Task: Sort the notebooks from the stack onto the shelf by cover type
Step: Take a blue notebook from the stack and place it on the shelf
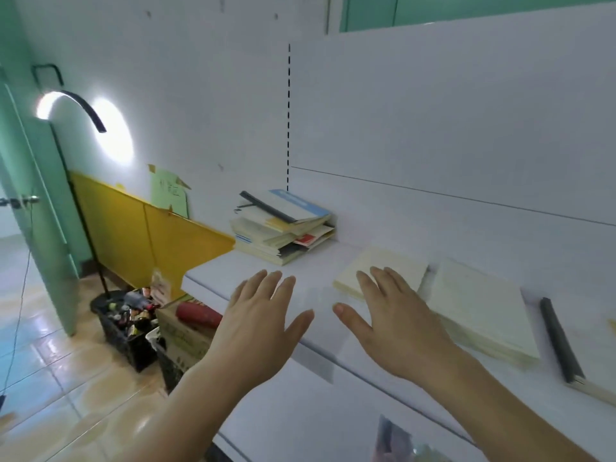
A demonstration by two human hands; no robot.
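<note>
Your left hand (263, 308) and right hand (393, 315) hover flat over the white shelf (320, 295), fingers straight, grasping nothing. The stack (283, 226) sits at the shelf's back left corner: an untidy pile of cream-paged notebooks, the top one with a blue band and a black spine. Two cream pads (466, 301) lie to the right, your right fingertips over the nearer one.
</note>
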